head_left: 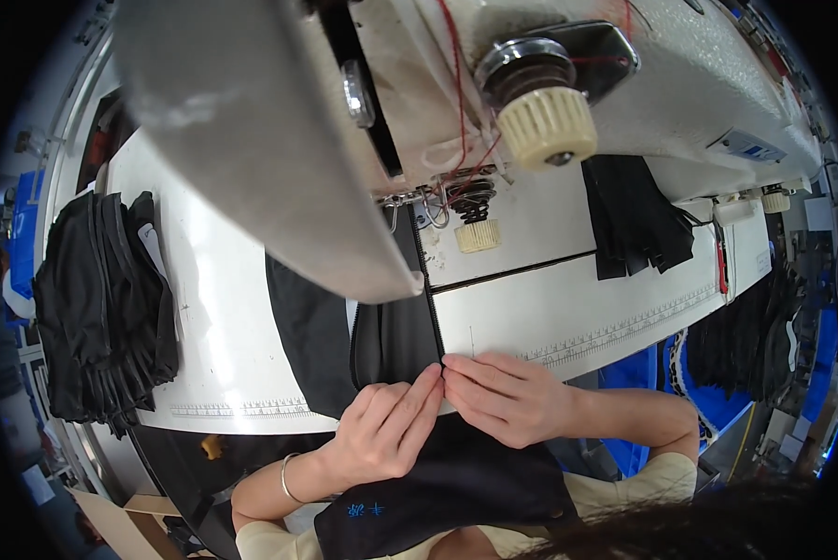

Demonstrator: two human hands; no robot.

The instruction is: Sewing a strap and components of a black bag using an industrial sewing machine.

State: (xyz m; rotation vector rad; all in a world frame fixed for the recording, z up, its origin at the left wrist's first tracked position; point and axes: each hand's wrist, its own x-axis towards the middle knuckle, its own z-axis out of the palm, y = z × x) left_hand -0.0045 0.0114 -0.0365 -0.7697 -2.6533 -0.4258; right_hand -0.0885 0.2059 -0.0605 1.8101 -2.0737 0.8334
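Note:
A black fabric piece (311, 327) lies on the white sewing table, running back under the sewing machine (549, 215). A dark toothed edge that looks like a zipper (433, 313) borders its right side, and a second such edge curves down its middle. At the near end of the right-hand edge, my left hand (389, 425) pinches the fabric with fingertips together. Right against it, my right hand (507, 399) also pinches that edge, thumb and fingers closed. The grey machine part in front hides the needle area.
Stacked black pieces (106, 308) sit on the table's left. Black strips (633, 219) lie beside the machine at right, near a slim red tool (721, 257). Red thread (456, 84) runs past the cream tension knob (548, 126). Blue bins (629, 383) stand below the right edge.

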